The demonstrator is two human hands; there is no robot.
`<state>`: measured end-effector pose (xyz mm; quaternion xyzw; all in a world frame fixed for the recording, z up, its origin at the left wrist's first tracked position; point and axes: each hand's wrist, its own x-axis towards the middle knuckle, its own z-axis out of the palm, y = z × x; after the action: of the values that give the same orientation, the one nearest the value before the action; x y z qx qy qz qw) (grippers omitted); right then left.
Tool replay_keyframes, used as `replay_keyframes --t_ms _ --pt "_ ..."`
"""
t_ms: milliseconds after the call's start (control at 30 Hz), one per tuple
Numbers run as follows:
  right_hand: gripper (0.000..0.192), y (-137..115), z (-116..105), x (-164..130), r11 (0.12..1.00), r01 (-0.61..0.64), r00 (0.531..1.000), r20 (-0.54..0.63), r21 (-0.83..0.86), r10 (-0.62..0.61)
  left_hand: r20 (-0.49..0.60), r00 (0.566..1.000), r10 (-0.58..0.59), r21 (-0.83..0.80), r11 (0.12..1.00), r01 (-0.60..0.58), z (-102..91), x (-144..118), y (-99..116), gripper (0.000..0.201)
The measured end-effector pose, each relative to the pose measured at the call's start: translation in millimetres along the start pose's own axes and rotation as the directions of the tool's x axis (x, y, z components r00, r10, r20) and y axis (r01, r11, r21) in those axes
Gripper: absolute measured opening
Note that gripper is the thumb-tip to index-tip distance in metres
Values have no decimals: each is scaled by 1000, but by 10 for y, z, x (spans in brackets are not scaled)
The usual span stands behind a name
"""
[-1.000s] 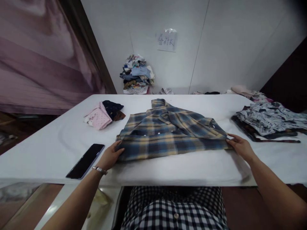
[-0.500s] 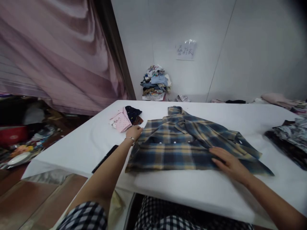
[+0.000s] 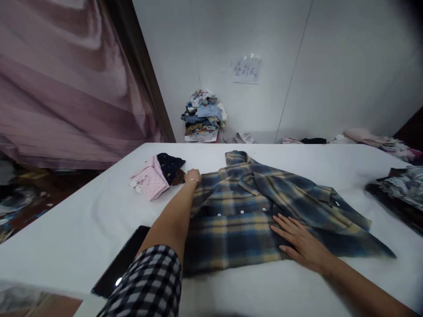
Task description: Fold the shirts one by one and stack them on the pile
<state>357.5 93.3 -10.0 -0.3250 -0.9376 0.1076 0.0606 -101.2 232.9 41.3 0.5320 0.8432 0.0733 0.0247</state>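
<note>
Plaid shirt (image 3: 238,198) on the worktop (image 3: 99,229), its long axis roughly parallel to the near edge. It extends rightward from the left hand (image 3: 193,176), at its far-left corner, grip indeterminable; the right hand (image 3: 299,244) rests flat upon it, fingers spread. Both have left the near corners occupied one second earlier.

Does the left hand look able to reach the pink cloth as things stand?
Probably yes: the left hand is close, though the dark cloth lies partly between it and the pink cloth.
</note>
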Motion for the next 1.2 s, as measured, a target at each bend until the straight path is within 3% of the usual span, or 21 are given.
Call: replay_keyframes --t_ms 167,367,500,633,700,767,867,933,1033,1100,1200 --pt "58 3 14 -13 999 15 1000 -4 -48 -15 -121 991 -59 32 997 63 -133 353 -81 35" --pt "58 7 13 -21 999 24 999 -32 -33 -25 -89 996 15 -28 999 -17 -176 362 -118 35" --pt "58 -5 -51 3 998 -17 1000 18 52 16 -47 967 248 -52 967 -251 -240 51 -22 37" --pt "55 -24 -220 48 968 -74 992 114 238 48 85 850 520 -24 854 -520 -134 -491 -51 42" --pt "46 8 -331 97 933 -86 995 70 350 66 112 795 597 8 799 -601 -37 -685 -148 48" --pt "38 108 -451 177 900 -116 987 -55 420 153 101 813 573 77 810 -581 24 -751 -265 50" --pt "33 398 -633 352 869 -337 884 -195 362 424 75 912 403 166 897 -410 -1 -688 -379 45" --pt "34 642 -734 485 803 -540 786 -188 254 588 48 931 363 158 917 -366 -68 -651 -367 43" --pt "37 960 -826 670 702 -698 689 -130 143 713 -8 894 448 62 893 -446 -179 -737 -218 42" --pt "36 1090 -854 782 671 -733 665 -90 112 742 -33 862 505 -33 862 -506 -242 -882 -74 40" --pt "25 1134 -899 937 668 -739 668 -28 87 743 -57 838 543 -191 818 -543 -312 -1151 116 35"
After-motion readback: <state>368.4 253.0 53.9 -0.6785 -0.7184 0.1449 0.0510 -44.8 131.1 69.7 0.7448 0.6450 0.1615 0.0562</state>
